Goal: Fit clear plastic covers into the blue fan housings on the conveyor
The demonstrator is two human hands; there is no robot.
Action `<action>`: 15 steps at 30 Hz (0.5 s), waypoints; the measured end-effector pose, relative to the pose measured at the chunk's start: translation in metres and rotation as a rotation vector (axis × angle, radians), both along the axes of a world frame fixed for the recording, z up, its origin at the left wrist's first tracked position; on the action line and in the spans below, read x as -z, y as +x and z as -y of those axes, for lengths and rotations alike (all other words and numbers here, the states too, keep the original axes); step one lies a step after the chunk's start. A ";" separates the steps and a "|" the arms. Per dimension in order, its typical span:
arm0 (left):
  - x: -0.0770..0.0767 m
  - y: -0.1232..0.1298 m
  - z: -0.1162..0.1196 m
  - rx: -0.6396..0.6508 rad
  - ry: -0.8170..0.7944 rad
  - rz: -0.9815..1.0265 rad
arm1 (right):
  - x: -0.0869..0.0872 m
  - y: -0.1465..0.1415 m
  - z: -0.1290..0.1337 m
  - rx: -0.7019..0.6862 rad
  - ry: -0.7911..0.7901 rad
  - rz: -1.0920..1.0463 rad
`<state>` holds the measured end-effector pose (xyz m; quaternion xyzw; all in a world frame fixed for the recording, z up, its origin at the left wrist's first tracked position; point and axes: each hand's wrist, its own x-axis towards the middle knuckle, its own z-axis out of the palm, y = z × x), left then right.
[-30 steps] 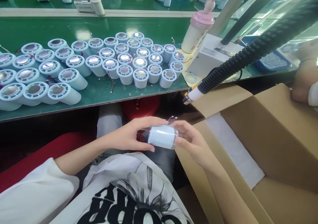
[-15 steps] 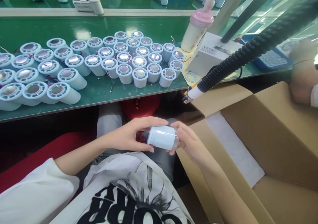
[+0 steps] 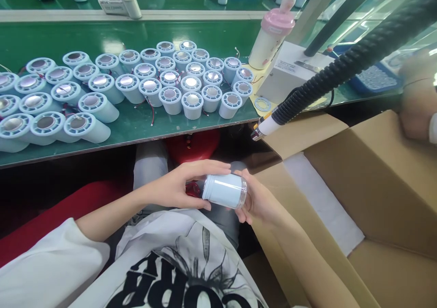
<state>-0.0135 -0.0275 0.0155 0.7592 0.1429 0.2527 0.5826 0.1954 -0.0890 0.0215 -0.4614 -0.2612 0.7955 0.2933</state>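
Observation:
A light blue cylinder (image 3: 223, 190) with a clear cover at its right end lies sideways above my lap. My left hand (image 3: 184, 183) holds it from the left, with the thumb below and the fingers along the top. At the covered end, my right hand (image 3: 260, 198) has its fingers bent around the far side, where they are partly hidden. Many similar light blue cylinders (image 3: 193, 105) stand or lean on the green table (image 3: 136, 135) in front, some with thin red and black wires.
An open cardboard box (image 3: 327, 162) is at the right. Above its flap hangs a black coiled hose (image 3: 307, 89). A pink-lidded bottle (image 3: 269, 39) and a blue tray (image 3: 375, 78) stand behind; another person's arm (image 3: 418, 98) shows at the far right.
My right hand has shifted slightly, its fingers loosening and moving down at the cylinder's right end. The clear cover there now looks smooth rather than crumpled. My left hand has barely moved.

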 end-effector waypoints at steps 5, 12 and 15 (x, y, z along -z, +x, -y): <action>0.003 0.000 0.000 -0.025 0.035 0.002 | -0.005 0.001 -0.002 -0.086 -0.125 -0.039; -0.007 -0.001 0.011 -0.102 -0.154 -0.096 | 0.004 0.001 0.003 -0.134 0.068 -0.033; -0.013 -0.001 0.014 -0.127 -0.324 -0.146 | 0.011 0.005 0.011 0.052 0.512 0.188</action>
